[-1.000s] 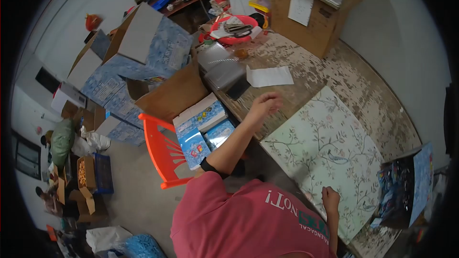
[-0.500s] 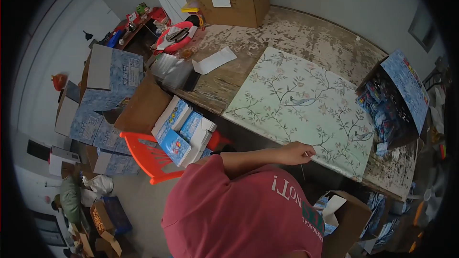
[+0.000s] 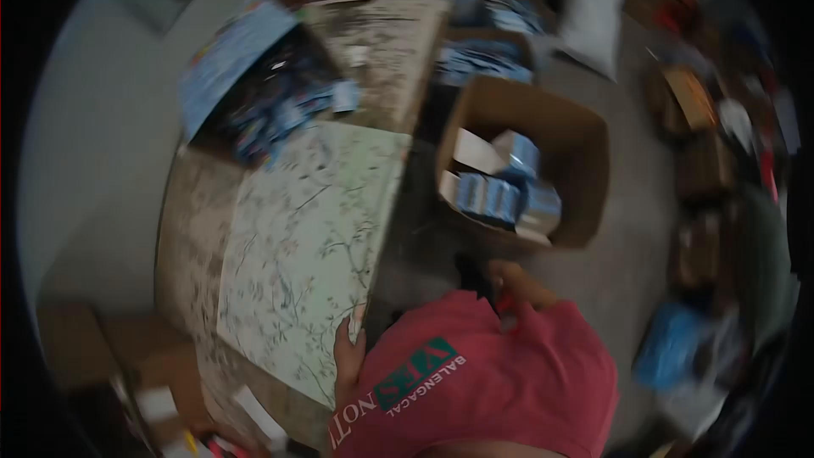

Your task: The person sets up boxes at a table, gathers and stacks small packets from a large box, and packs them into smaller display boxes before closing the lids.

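Note:
My left hand (image 3: 348, 349) rests at the near edge of a pale green board (image 3: 297, 237) with a branch-and-bird pattern, its fingers and thumb apart. The board lies on a worn wooden table (image 3: 193, 229). To the right, my right hand (image 3: 517, 282) is low beside my shirt, curled and blurred. Something small and red (image 3: 507, 305) shows against its fingers; its kind cannot be made out. Ahead of this hand stands an open cardboard box (image 3: 581, 148) with several blue-and-white cartons (image 3: 490, 197) inside.
On the table's far end, a blue printed box (image 3: 233, 59) lies on its side with blue packets (image 3: 284, 123) at its mouth. More boxes of blue packets (image 3: 483, 59) stand beyond. A white sack (image 3: 591, 17) and a blue bag (image 3: 670, 343) are on the right.
The view has swung right, bringing the open carton box and floor into sight. My left hand is now at the board's edge, and my right hand has come into view.

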Demonstrator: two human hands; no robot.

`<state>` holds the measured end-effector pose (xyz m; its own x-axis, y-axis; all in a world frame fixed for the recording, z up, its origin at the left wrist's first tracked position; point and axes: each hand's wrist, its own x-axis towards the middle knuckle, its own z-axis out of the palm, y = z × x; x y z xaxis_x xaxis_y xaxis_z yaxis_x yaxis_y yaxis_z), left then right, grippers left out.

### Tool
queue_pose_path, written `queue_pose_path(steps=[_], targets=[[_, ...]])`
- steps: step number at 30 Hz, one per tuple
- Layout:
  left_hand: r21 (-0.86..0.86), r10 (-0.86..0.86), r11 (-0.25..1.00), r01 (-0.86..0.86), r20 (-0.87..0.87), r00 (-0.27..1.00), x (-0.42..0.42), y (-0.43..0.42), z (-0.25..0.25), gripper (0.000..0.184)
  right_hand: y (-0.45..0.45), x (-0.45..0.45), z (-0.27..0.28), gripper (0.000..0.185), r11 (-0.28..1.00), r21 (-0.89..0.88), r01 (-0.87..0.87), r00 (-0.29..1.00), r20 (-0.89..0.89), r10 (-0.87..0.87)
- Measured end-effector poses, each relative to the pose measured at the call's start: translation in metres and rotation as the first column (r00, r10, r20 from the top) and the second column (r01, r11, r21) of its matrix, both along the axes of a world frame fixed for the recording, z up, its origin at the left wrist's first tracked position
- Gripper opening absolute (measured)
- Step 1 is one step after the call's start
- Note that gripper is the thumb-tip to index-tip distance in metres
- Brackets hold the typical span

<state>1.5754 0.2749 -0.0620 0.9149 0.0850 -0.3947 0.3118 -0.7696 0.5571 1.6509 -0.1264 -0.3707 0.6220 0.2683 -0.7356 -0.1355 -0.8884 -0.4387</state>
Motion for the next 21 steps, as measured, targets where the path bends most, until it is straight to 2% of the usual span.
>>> queue_pose_path(steps=[1,2,3,5,6,8,9,11,13,14,15,16,17,18,19,20,21], targets=[[-0.077,0.09,0.992,-0.1,-0.128,0.988,-0.002,0.008,-0.007,0.051,0.018,0.016,0.125,0.026,0.994,-0.098,0.039,0.967,-0.248,-0.063],[-0.099,0.199,0.968,-0.232,-0.265,0.943,-0.004,0.023,-0.011,0.053,0.019,-0.02,0.024,0.028,0.992,-0.079,0.094,0.982,-0.155,-0.105],[-0.079,0.087,0.99,-0.118,-0.318,0.944,-0.002,0.038,-0.015,0.053,0.027,-0.036,0.06,0.027,0.966,-0.149,0.212,0.941,-0.237,-0.243],[-0.185,0.011,0.98,-0.07,-0.303,0.953,-0.01,0.063,-0.023,0.057,0.04,-0.098,0.033,0.027,0.911,-0.171,0.374,0.895,-0.193,-0.403],[-0.187,-0.024,0.982,-0.039,-0.327,0.945,-0.01,0.075,-0.029,0.057,0.051,-0.131,0.025,0.027,0.897,-0.184,0.402,0.874,-0.213,-0.436],[-0.035,-0.058,0.998,0.049,-0.319,0.946,-0.007,0.097,-0.037,0.06,0.082,-0.195,0.015,0.028,0.819,-0.326,0.472,0.835,-0.132,-0.534],[-0.028,-0.068,0.998,0.062,-0.344,0.936,-0.008,0.105,-0.046,0.06,0.095,-0.217,0.012,0.028,0.815,-0.332,0.474,0.824,-0.158,-0.544],[0.019,-0.089,0.995,0.1,-0.318,0.944,-0.007,0.118,-0.06,0.064,0.12,-0.238,0.031,0.03,0.845,-0.381,0.376,0.802,-0.322,-0.503],[0.038,-0.112,0.991,0.131,-0.318,0.941,0.001,0.115,-0.063,0.064,0.138,-0.26,0.018,0.027,0.881,-0.368,0.298,0.86,-0.296,-0.415],[0.043,-0.123,0.989,0.142,-0.291,0.949,0.009,0.108,-0.07,0.065,0.142,-0.271,-0.006,0.036,0.895,-0.355,0.271,0.86,-0.327,-0.391],[0.041,-0.082,0.995,0.096,-0.255,0.963,0.014,0.107,-0.082,0.065,0.145,-0.277,-0.02,0.04,0.89,-0.403,0.216,0.907,-0.255,-0.335],[0.032,-0.118,0.991,0.126,-0.194,0.974,0.012,0.112,-0.097,0.069,0.143,-0.295,-0.054,0.044,0.836,-0.507,0.208,0.977,0.065,-0.203],[0.03,-0.14,0.989,0.145,-0.127,0.982,0.011,0.106,-0.117,0.073,0.134,-0.32,-0.119,0.05,0.797,-0.551,0.248,0.965,0.217,-0.15],[0.033,-0.061,0.997,0.064,-0.081,0.995,0.01,0.092,-0.132,0.073,0.108,-0.308,-0.127,0.051,0.861,-0.467,0.202,0.976,0.028,-0.214],[0.18,-0.079,0.98,0.09,-0.068,0.995,0.007,0.076,-0.138,0.08,0.089,-0.294,-0.135,0.056,0.813,-0.509,0.282,0.951,0.032,-0.309],[0.335,-0.111,0.933,0.134,-0.088,0.99,0.003,0.069,-0.143,0.087,0.068,-0.255,-0.112,0.054,0.827,-0.516,0.225,0.961,-0.024,-0.276],[0.361,-0.069,0.927,0.097,-0.09,0.994,0.0,0.069,-0.147,0.087,0.057,-0.213,-0.068,0.053,0.838,-0.518,0.171,0.963,-0.093,-0.254]])
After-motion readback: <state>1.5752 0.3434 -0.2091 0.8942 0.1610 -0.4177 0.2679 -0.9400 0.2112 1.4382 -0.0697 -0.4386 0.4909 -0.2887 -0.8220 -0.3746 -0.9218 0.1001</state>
